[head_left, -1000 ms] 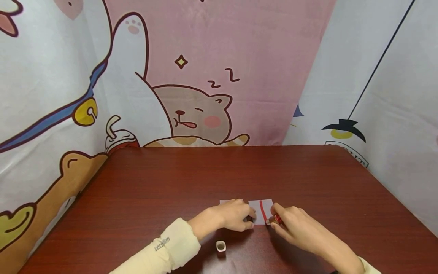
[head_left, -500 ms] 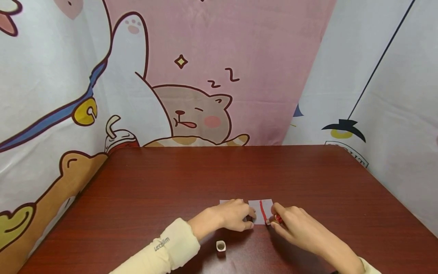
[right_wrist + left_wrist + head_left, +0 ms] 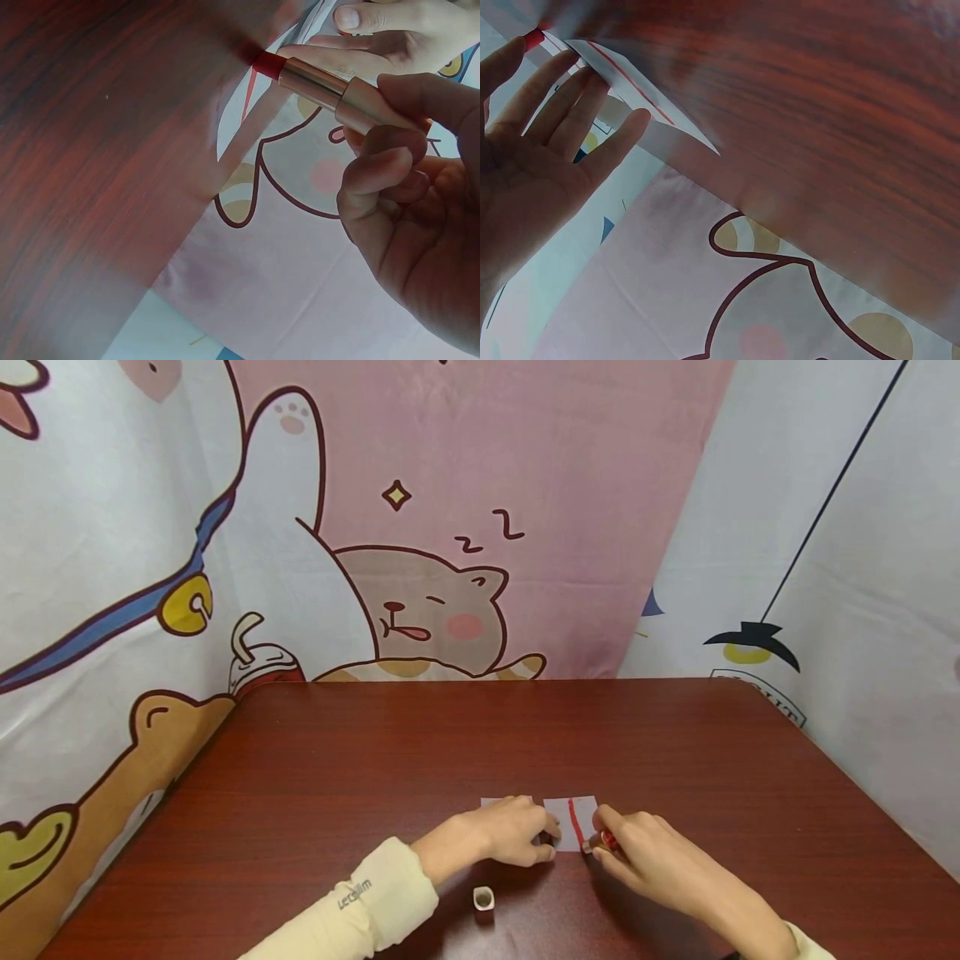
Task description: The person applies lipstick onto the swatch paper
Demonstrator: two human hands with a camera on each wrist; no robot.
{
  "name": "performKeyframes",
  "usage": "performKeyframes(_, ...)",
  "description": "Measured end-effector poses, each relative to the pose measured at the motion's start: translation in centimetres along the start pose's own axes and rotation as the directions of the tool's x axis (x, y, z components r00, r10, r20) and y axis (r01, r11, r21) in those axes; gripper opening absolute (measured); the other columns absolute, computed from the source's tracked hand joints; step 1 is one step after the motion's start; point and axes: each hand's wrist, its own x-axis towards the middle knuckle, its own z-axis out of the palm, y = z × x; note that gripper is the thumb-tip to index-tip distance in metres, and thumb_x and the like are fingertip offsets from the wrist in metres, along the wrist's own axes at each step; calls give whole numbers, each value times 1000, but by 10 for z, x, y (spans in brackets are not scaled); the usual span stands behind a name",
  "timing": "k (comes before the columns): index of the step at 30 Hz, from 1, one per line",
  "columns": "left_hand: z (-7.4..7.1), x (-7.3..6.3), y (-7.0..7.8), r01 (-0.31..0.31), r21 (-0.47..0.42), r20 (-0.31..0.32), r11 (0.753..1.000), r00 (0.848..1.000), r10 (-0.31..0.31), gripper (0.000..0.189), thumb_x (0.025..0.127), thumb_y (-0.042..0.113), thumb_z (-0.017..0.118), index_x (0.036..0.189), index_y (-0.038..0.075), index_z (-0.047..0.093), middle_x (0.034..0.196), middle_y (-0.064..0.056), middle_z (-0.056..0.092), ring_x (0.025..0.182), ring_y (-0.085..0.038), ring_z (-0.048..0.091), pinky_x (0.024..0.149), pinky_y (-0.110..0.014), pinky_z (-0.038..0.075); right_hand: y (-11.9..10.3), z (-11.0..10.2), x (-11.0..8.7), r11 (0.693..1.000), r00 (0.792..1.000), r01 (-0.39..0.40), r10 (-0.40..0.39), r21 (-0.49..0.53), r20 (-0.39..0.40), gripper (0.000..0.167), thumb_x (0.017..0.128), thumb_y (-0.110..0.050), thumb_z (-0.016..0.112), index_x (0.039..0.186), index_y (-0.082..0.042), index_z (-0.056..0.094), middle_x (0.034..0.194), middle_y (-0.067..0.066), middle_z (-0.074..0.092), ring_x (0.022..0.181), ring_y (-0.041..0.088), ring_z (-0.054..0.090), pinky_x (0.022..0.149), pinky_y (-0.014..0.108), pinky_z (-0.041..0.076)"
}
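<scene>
My right hand grips a gold-cased lipstick between thumb and curled fingers. Its red tip meets the near edge of a white sheet of paper, at the lower end of a red line drawn across it. My left hand rests to the left, fingers spread and fairly straight, covering most of a second white sheet. From the left wrist, a white sheet with a red line lies beyond the fingertips. Nothing is gripped by the left hand.
A small square lipstick cap, its opening upward, stands on the table nearer me, below the left hand. The brown wooden table ends at a cartoon-printed cloth behind and at the sides.
</scene>
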Motion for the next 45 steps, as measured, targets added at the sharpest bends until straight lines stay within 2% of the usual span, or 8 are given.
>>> performKeyframes(14, 1, 0, 1, 12, -4, -2, 1000, 1000, -12, 31, 87, 27, 64, 115, 15, 68, 95, 11, 65, 88, -1, 54, 80, -19, 44, 1, 1, -1, 1000, 1000, 4, -3, 19, -15, 20, 82, -8, 67, 83, -13, 48, 60, -17, 35, 50, -5, 32, 42, 16, 30)
performKeyframes(30, 2, 0, 1, -4, -3, -8, 1000, 1000, 4, 31, 87, 26, 64, 115, 14, 68, 111, 10, 64, 92, -1, 55, 83, -18, 43, 0, 0, -3, 1000, 1000, -4, 4, 4, -27, 22, 80, -8, 68, 83, -13, 47, 59, -17, 33, 50, -5, 30, 42, 16, 29)
performKeyframes(37, 3, -1, 1, -4, -6, -8, 1000, 1000, 4, 31, 87, 26, 64, 116, 14, 67, 117, 9, 61, 102, -4, 53, 87, -20, 42, 3, -3, -4, 999, 999, -34, 35, 23, -29, 18, 82, -8, 67, 87, -13, 51, 62, -18, 38, 52, -5, 35, 46, 17, 33)
performKeyframes(41, 3, -1, 0, -4, -10, -14, 1000, 1000, 4, 31, 87, 26, 64, 115, 14, 68, 115, 10, 62, 99, -3, 54, 85, -20, 43, 4, -7, -6, 997, 997, -68, 68, 44, -19, 13, 86, -10, 64, 92, -12, 53, 68, -19, 46, 56, -5, 41, 50, 18, 37)
performKeyframes(45, 3, -1, -1, -2, -9, -20, 1000, 1000, 2, 30, 87, 26, 64, 115, 15, 68, 115, 11, 62, 98, -3, 53, 85, -20, 42, 5, -15, -7, 994, 994, -103, 105, 44, -42, 11, 89, -11, 62, 95, -10, 53, 70, -17, 50, 55, -5, 41, 49, 19, 38)
